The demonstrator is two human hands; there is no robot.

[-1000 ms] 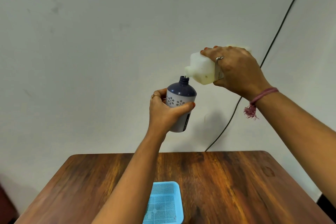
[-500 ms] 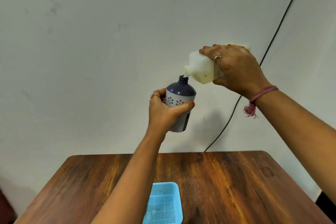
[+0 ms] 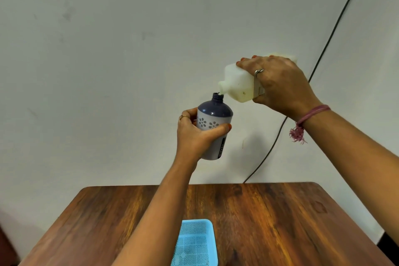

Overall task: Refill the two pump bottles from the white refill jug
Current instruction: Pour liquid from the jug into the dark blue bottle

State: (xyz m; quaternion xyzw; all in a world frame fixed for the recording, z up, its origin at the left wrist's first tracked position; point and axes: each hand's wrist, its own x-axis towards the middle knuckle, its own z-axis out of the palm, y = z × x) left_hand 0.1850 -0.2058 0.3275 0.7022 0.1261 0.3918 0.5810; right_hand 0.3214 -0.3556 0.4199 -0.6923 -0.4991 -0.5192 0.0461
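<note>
Above the table [image 3: 269, 218], the jug [image 3: 238, 84] is tipped over the bottle [image 3: 212, 127].
The bottle is gripped upright by the curled left hand [image 3: 195, 136]; the jug is clasped by the right hand [image 3: 280, 86], spout at the open neck.

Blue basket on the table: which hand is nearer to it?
Left. The left hand, gripping the purple bottle, is almost straight above the blue basket. The right hand, holding the white jug, is higher and off to the right.

Both sides of the worktop [image 3: 280, 218] lie bare; the basket [image 3: 195, 242] blocks its near middle, and a cable [image 3: 280, 127] hangs behind at right.
</note>
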